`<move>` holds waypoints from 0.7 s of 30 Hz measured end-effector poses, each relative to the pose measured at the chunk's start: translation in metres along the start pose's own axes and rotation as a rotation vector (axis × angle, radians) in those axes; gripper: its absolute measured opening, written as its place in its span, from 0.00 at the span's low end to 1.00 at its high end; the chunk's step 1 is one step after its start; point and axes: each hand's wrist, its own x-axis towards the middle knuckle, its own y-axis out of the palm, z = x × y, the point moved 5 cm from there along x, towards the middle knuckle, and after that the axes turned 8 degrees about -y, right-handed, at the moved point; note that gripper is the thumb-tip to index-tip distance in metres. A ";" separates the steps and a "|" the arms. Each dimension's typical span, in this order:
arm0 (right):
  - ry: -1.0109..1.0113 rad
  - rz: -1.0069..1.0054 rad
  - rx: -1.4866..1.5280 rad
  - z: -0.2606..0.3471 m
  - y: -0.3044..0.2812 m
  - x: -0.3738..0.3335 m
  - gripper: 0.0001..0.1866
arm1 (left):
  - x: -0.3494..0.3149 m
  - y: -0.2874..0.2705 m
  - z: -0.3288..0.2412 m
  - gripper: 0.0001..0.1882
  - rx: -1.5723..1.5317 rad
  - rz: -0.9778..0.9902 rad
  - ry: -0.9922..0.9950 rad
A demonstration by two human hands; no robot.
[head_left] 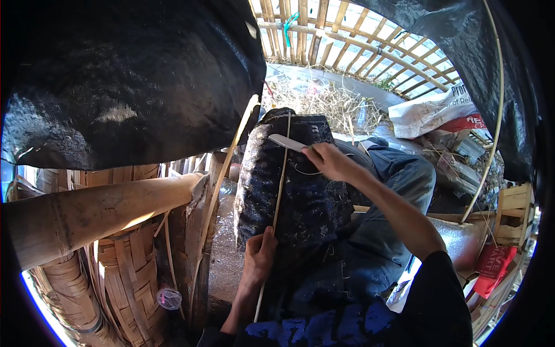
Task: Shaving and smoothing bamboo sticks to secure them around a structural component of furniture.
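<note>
The main danger I'm seeing is a slip. My right hand is gripping a knife by its handle, fingers curled tightly round, the blade pointing toward ten o'clock and lying across a thin strip. My left hand is sitting below, toward seven o'clock from the blade, thumb and fingers closed on that same strip. If the edge were losing its bite, perhaps at a hard spot, it could be skidding down toward my left thumb. The strip is also resting on a soft, rumpled dark cloth over my lap, so poor backing could be letting it roll or flex, and a tilted blade could be nicking the cloth or the leg underneath. Too heavy a push could be splitting something this slender.

As for the strip, it is running through the middle of my view, from just past twelve o'clock at the cloth's far edge to below my left hand, toward six. It is looking pale straw-coloured, narrow and nearly straight, probably bamboo, standing out plainly against the dark cloth. Small light shreds are clinging around it; how smooth its surface is, I'm unable to tell.
</note>
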 end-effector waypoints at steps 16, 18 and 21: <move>-0.137 0.276 0.083 0.036 -0.010 -0.052 0.26 | -0.025 0.006 0.011 0.22 0.110 -0.115 -0.100; -0.144 0.188 0.040 0.027 -0.019 -0.038 0.25 | -0.015 0.013 -0.016 0.22 0.121 -0.078 0.154; -0.086 -0.153 0.080 0.007 -0.028 -0.006 0.23 | 0.004 0.013 -0.031 0.25 -0.024 -0.132 0.303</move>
